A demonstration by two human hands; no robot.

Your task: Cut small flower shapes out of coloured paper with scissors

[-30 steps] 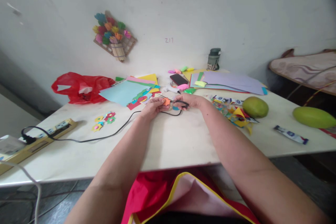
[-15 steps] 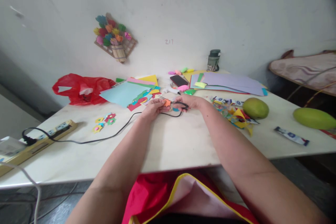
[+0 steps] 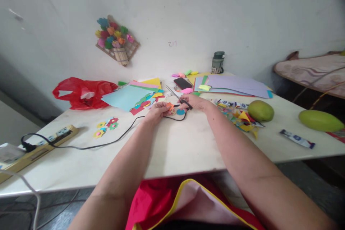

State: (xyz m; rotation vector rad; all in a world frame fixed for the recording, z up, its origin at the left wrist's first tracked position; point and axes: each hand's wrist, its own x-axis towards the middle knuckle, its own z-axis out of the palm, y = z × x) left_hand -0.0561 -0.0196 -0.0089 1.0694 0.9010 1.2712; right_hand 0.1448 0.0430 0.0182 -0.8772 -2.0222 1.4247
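Observation:
At the middle of the table, my left hand (image 3: pixel 158 110) pinches a small orange paper piece (image 3: pixel 170 106). Just right of it, my right hand (image 3: pixel 193 102) is closed on the black handles of a pair of scissors (image 3: pixel 174 92), whose blades point up and to the left, away from the orange piece. Coloured paper cut-outs (image 3: pixel 145 103) lie beyond my left hand. A blue round piece (image 3: pixel 180 112) is below my right hand. Small paper flowers (image 3: pixel 111 123) lie to the left.
A black cable (image 3: pixel 107 144) runs from the power strip (image 3: pixel 51 139) towards my hands. Paper scraps (image 3: pixel 242 119), a mango (image 3: pixel 260 110) and glue tube (image 3: pixel 297 138) sit right. Behind are paper sheets (image 3: pixel 237 84), a phone (image 3: pixel 183 83) and red bag (image 3: pixel 86 91).
The scissors have tilted upward, their blades now pointing up and away from the orange piece. My left hand keeps its hold on that piece. The view has shifted slightly.

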